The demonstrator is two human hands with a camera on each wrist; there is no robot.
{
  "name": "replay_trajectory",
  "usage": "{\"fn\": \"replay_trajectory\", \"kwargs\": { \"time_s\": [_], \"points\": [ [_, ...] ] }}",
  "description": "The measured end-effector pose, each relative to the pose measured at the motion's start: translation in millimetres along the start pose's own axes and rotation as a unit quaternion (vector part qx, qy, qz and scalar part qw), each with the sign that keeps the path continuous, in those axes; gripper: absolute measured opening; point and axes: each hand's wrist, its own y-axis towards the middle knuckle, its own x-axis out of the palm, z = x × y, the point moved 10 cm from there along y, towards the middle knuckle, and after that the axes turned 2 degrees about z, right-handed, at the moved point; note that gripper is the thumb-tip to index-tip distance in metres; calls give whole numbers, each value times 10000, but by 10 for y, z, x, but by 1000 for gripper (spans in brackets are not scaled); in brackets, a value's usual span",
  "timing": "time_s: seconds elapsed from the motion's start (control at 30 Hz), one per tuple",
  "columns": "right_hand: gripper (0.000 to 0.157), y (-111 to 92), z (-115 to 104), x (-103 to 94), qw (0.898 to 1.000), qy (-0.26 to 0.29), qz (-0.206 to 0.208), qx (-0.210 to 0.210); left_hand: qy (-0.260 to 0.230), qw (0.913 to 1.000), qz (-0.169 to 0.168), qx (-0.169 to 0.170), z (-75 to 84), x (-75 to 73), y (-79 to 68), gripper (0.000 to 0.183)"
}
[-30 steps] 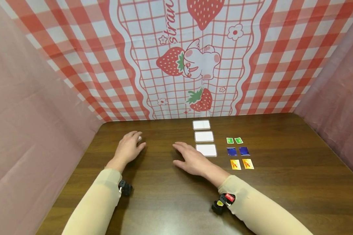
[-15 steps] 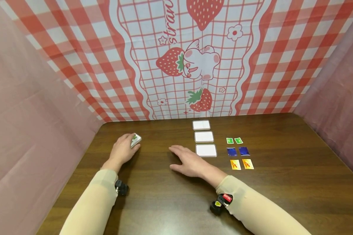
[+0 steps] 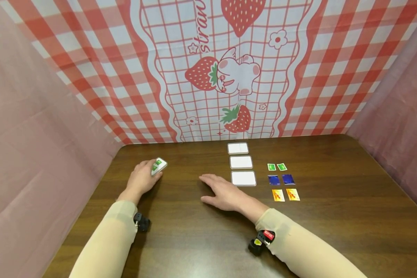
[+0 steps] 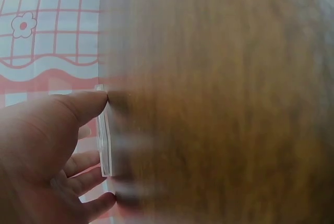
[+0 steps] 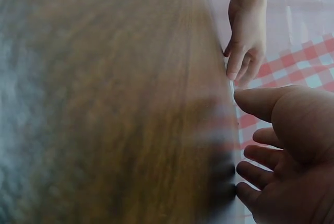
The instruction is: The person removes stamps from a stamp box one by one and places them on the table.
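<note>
At the left of the table, my left hand [image 3: 140, 178] lies over a card in a clear plastic case [image 3: 161, 165], its fingers at the far edge and its thumb at the near one. Two green pictures show on the card's exposed part; the rest is hidden under the hand. In the left wrist view the case [image 4: 105, 156] appears edge-on at the tabletop, between thumb and fingers. My right hand [image 3: 224, 193] rests palm down mid-table with relaxed fingers, holding nothing. It is nearest to the front white card [image 3: 243, 178].
Two more white cards, a middle one [image 3: 241, 162] and a back one [image 3: 238, 148], complete a column. To its right lie pairs of small squares: green [image 3: 272, 166], blue [image 3: 273, 180] and yellow [image 3: 278, 195]. A strawberry-print cloth [image 3: 201, 127] hangs behind the wooden table [image 3: 184, 247].
My left hand has slid left and slightly toward me, uncovering more of the cased card, which stays in about the same place. The right hand has shifted a little left.
</note>
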Motion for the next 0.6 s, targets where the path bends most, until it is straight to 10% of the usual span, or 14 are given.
{"fn": "replay_trajectory", "kwargs": {
  "time_s": [0.6],
  "points": [
    [70, -34, 15, -14, 9999, 98, -28, 45, 31, 9974, 284, 659, 232, 1, -7, 53]
  ]
}}
